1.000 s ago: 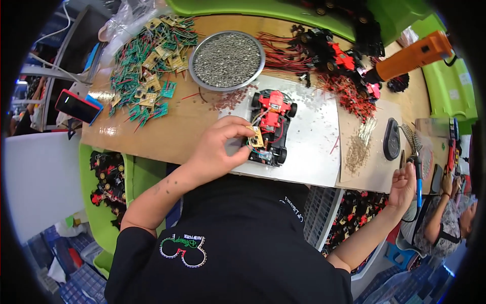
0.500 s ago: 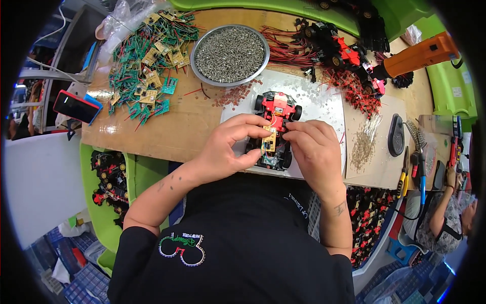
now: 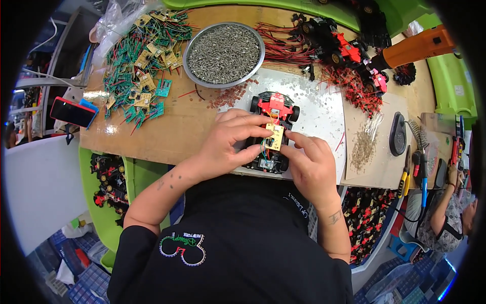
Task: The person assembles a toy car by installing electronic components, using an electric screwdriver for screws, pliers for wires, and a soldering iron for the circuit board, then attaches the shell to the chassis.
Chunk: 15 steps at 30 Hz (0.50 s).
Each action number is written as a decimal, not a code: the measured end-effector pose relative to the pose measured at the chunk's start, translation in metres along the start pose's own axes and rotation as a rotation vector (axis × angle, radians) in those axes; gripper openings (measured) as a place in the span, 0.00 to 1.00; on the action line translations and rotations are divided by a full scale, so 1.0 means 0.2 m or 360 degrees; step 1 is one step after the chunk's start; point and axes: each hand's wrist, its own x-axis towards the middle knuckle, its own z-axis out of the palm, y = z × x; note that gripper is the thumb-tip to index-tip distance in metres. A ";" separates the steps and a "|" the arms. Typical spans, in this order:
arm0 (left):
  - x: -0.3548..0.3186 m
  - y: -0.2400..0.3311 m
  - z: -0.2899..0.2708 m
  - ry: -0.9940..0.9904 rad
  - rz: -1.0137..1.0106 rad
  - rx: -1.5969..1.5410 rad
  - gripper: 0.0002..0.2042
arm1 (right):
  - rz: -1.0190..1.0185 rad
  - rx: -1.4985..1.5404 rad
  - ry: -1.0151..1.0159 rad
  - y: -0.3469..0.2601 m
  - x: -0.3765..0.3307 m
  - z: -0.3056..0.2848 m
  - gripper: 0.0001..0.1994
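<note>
A toy car chassis point(image 3: 276, 105), black with red parts and black wheels, lies on a white sheet in front of me. Over its middle is a small yellow circuit board point(image 3: 275, 136) with thin coloured wires. My left hand point(image 3: 230, 139) is closed on the board's left side, fingers at its upper edge and thumb lower down. At the board's right edge, my right hand point(image 3: 313, 164) has its index finger and thumb bent against it. The fingers partly hide the chassis and wires beneath.
A metal bowl point(image 3: 224, 54) of screws stands beyond the car. Green and yellow circuit boards point(image 3: 144, 71) are heaped left; red wires point(image 3: 283, 44) and car parts lie right. An orange power tool point(image 3: 417, 48) hangs over the right side. A co-worker's arm point(image 3: 441, 202) shows far right.
The circuit board has turned from lying along the chassis to showing its face more broadly. My right fingers have moved slightly down along its right edge.
</note>
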 end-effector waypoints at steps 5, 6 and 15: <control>0.00 0.02 -0.02 -0.0023 -0.0054 -0.0004 0.14 | 0.0013 0.0001 0.0015 -0.01 -0.02 0.01 0.21; 0.00 0.03 -0.02 -0.0029 -0.0065 0.0012 0.14 | -0.0017 -0.0023 0.0028 -0.02 -0.02 0.01 0.21; -0.03 0.02 -0.04 0.0017 -0.0063 0.0044 0.14 | 0.0003 0.0042 0.0061 -0.03 -0.09 0.05 0.25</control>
